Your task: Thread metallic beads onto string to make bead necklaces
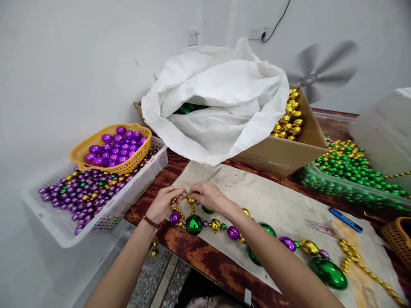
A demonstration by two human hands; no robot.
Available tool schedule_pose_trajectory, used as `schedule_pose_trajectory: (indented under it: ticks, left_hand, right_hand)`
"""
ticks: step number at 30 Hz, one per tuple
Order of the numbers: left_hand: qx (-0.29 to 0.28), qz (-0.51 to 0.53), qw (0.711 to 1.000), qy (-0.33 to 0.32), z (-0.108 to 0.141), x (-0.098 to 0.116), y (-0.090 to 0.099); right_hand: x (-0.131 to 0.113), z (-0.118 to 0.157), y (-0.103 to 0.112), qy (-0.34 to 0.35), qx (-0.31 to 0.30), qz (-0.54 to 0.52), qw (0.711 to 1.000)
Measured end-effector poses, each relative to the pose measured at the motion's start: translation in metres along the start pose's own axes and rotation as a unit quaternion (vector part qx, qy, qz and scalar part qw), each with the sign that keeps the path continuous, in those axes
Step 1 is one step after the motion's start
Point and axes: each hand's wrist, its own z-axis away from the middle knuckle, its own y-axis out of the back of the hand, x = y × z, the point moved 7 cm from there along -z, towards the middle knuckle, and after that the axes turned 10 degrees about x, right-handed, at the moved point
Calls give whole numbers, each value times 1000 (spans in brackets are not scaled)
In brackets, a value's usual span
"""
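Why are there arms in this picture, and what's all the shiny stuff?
No robot here! These are a person's bare arms, and the one picture comes from a camera on that person's head, looking forward and down. The left hand and right hand pinch small gold beads between their fingertips. On the table is a pale cloth with a purple, green and gold bead string and a blue tool. Behind it sits a big white bag.
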Motion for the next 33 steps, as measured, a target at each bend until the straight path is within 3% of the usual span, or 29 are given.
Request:
schedule_pose_trajectory:
  ticks: [4,6,8,11,16,21,23,27,30,33]
  left_hand:
    - [-16,14,1000,7,2,1,-3]
    - [-27,1,1000,-15,6,6,-6]
    - [-42,-26,998,-46,11,12,-9]
    - [-33,-100,986,-129,15,24,-9]
    - [28,-204,927,-314,20,38,-7]
    - [36,-203,902,-380,23,35,-12]
    - [41,-201,900,-385,23,34,-12]
    - [76,-195,912,-351,18,31,-4]
    - [72,-153,959,-229,7,19,2]
    - [40,-78,992,-87,1,6,0]
  right_hand:
    - [-1,10,-11,27,-54,-39,997]
    - [8,5,-11,-27,-42,-141,989]
    - [21,-3,-11,-102,-11,-255,961]
    - [28,-11,-26,-153,-61,-355,920]
    - [25,-12,-41,-196,-177,-424,867]
    - [24,-10,-48,-215,-235,-435,842]
    - [29,-12,-49,-219,-212,-421,854]
    - [37,-15,-34,-197,-105,-337,915]
    - [31,-12,-19,-177,-36,-289,940]
    - [14,-3,-7,-109,41,-149,982]
